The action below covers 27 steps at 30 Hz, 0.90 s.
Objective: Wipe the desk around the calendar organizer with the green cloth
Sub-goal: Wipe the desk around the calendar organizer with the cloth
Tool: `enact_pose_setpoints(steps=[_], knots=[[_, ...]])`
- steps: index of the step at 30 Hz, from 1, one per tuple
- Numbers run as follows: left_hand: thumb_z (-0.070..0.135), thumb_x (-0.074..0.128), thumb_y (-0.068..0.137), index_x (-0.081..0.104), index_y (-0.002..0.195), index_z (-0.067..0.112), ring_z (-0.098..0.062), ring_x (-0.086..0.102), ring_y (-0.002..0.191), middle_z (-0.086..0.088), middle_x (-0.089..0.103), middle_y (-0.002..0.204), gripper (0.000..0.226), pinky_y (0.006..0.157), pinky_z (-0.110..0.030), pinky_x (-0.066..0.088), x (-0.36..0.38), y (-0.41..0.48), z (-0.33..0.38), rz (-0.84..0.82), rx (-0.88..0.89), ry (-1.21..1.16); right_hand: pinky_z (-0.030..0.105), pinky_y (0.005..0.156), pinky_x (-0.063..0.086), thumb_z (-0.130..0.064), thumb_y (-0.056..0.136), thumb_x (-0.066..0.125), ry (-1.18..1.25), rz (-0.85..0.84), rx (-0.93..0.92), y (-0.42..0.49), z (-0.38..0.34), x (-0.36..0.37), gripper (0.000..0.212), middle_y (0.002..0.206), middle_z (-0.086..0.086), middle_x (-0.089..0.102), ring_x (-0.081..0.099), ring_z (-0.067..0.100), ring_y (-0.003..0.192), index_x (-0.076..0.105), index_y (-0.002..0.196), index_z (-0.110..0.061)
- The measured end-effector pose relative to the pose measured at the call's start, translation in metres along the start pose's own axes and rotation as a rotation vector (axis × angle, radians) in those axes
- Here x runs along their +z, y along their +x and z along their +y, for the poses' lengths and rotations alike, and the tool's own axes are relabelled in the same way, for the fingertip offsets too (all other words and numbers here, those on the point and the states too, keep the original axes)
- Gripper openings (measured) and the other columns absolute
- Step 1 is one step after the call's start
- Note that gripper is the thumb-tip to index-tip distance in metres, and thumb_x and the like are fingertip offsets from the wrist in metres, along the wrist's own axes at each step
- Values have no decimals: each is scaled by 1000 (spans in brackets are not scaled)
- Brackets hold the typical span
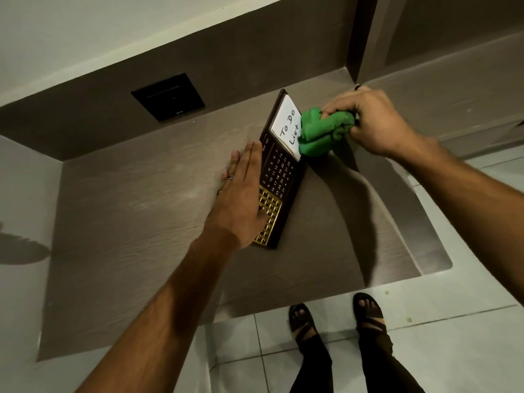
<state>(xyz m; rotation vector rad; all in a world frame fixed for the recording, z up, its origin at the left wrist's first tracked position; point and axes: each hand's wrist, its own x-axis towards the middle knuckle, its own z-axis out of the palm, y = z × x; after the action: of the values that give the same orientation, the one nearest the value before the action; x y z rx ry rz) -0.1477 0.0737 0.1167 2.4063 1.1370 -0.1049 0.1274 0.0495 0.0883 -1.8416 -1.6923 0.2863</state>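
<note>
The dark calendar organizer [279, 177] lies flat on the brown desk [136, 211], with white date numbers, a gold grid at its near end and a white "To Do List" pad at its far end. My left hand [242, 194] rests flat on the organizer's left side, fingers extended and together. My right hand [377, 123] grips the bunched green cloth [320, 131], which presses on the desk against the organizer's right edge and overlaps the corner of the white pad.
A black square panel [168, 96] is set in the brown back wall behind the desk. The desk's rounded front right corner [442, 265] borders the tiled floor, where my sandalled feet [337, 316] stand. A vertical wall edge rises at the back right.
</note>
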Motion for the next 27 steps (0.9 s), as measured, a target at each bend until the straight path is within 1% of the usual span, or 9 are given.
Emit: enact_pose_setpoints(steps=[3, 8, 13, 17, 18, 21, 23, 25, 27], knots=[[6, 72, 78, -19, 150, 23, -16, -19, 147, 4, -18, 162, 118, 122, -42, -3, 1, 1, 0, 4, 7, -6, 25, 93, 41, 12, 66, 55, 82, 153, 43, -14, -8, 29, 45, 108, 13, 73, 65, 27, 105, 74, 103, -7], [4, 73, 76, -17, 151, 23, -16, -17, 147, 4, -15, 162, 118, 122, -41, -3, 2, 0, -2, 12, 28, -22, 34, 84, 40, 12, 74, 58, -20, 71, -35, -21, -1, 48, 45, 118, 13, 69, 59, 31, 104, 70, 112, -8], [3, 73, 76, -15, 152, 23, -15, -16, 147, 5, -13, 163, 118, 123, -43, -1, 2, 1, -3, 15, 18, -42, 43, 91, 48, 4, 81, 55, 87, 212, 230, -27, -16, 65, 37, 113, 19, 68, 62, 33, 102, 69, 112, -9], [2, 72, 77, -16, 151, 24, -13, -17, 147, 7, -14, 162, 118, 123, -41, -2, 3, 0, -4, 31, 28, -48, 34, 80, 48, -10, 78, 75, -42, 9, -109, -90, -38, 76, 45, 120, 15, 67, 62, 36, 98, 66, 121, -13], [1, 72, 77, -16, 152, 24, -13, -17, 147, 7, -14, 162, 118, 123, -41, -2, 3, 0, -4, 26, 33, -53, 33, 79, 47, -14, 79, 73, -60, -12, -101, -80, -27, 68, 41, 116, 18, 68, 62, 37, 96, 67, 120, -14], [1, 73, 77, -14, 152, 23, -14, -14, 148, 6, -12, 163, 117, 121, -40, -4, 2, -2, -2, 32, 40, -61, 34, 73, 43, -14, 78, 52, -98, 129, 232, -16, 5, 49, 42, 99, 25, 61, 57, 39, 92, 68, 116, -24], [1, 73, 77, -13, 153, 23, -16, -13, 149, 6, -11, 163, 117, 121, -39, -5, 2, -2, -1, 43, 42, -52, 38, 78, 43, -9, 78, 53, -109, 207, 388, 8, 12, 48, 50, 103, 24, 61, 54, 41, 94, 63, 123, -29], [1, 72, 77, -13, 153, 22, -16, -13, 149, 6, -12, 163, 116, 122, -41, -4, 3, -1, -2, 41, 33, -55, 34, 74, 40, -6, 79, 54, -45, 233, 415, -9, -10, 66, 48, 103, 23, 58, 55, 38, 91, 64, 123, -21], [2, 72, 77, -14, 153, 23, -15, -13, 149, 6, -13, 163, 116, 123, -43, -2, 4, 0, -4, 34, 23, -75, 24, 66, 30, -7, 78, 53, 37, 185, 283, -58, -41, 89, 45, 99, 19, 60, 53, 25, 83, 66, 121, -16]])
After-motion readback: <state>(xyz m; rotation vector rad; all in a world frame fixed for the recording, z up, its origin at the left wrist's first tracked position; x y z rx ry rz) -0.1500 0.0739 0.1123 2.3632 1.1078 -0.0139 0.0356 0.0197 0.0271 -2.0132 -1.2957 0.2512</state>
